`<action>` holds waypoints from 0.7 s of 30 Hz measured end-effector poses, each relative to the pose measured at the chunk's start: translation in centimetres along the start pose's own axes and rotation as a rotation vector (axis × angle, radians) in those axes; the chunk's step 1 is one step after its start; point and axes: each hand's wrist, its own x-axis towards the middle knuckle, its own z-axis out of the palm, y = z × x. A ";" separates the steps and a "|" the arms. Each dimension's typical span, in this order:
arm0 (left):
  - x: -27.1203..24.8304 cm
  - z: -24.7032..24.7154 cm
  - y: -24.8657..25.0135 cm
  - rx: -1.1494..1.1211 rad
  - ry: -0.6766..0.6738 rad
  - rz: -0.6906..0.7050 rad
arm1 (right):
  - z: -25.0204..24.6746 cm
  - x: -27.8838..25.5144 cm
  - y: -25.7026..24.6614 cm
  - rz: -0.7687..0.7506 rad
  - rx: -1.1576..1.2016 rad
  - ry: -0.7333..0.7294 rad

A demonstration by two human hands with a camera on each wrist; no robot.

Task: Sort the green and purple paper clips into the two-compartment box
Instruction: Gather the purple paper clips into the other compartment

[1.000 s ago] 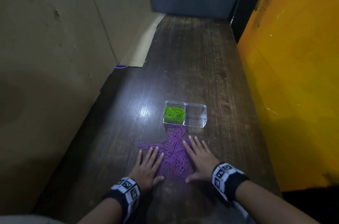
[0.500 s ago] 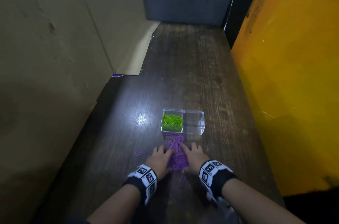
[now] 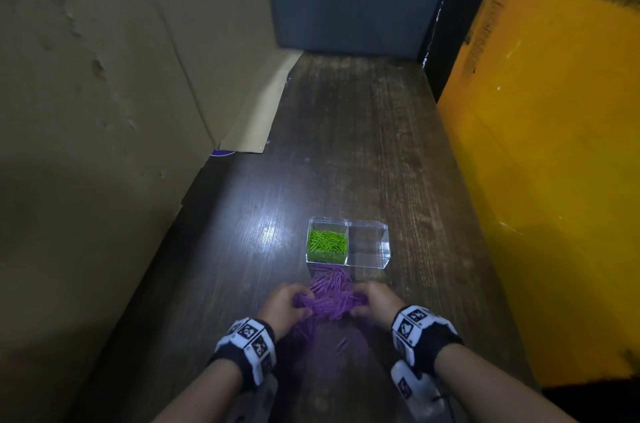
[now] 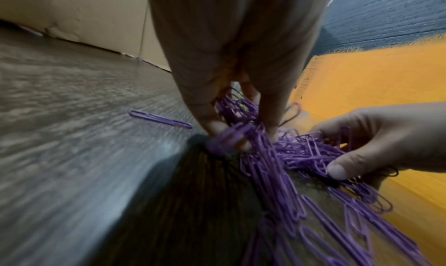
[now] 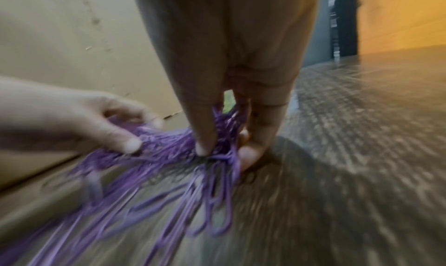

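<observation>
Setting: a long dark wood-grain table [image 3: 363, 131], flanked by a cardboard wall [image 3: 104, 93] on my left, a yellow panel [image 3: 554, 180] on my right and a dark board at the far end. Item one: clear two-compartment box [image 3: 385, 251] standing just beyond my hands, its long axis running left to right across the table. Left compartment holds the green paper clips [image 3: 327, 241]; right compartment shows nothing in it. Item two: purple paper clips [image 3: 330, 299], a tangled heap lying on the table directly in front of the box's near wall, with a loose trail running back toward me and one stray clip [image 4: 159, 119] off to the left. Item three: my left hand [image 3: 282, 305], fingers and thumb curled into the heap's left side, pinching a bunch. Item four: my right hand [image 3: 375, 301], likewise curled round the heap's right side; the wrist views show clips caught between thumb and fingers on both. Governing relation: the unfilled compartment lies ahead and slightly right of the gathered bundle, so my right hand is the nearer one. I judge the load must rise over the near wall and drift right, clear of the green side; dangling clips look likely to shed.
</observation>
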 end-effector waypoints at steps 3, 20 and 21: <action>0.1 -0.5 -0.1 -0.110 0.002 -0.024 | -1.2 -0.5 0.4 0.002 0.100 0.025; -4.3 -3.1 3.1 -0.286 0.061 0.083 | -15.5 -3.0 -4.0 -0.150 -0.168 0.072; -4.3 -2.9 2.8 -0.298 0.066 0.086 | -16.1 -2.5 -4.3 -0.133 -0.198 0.088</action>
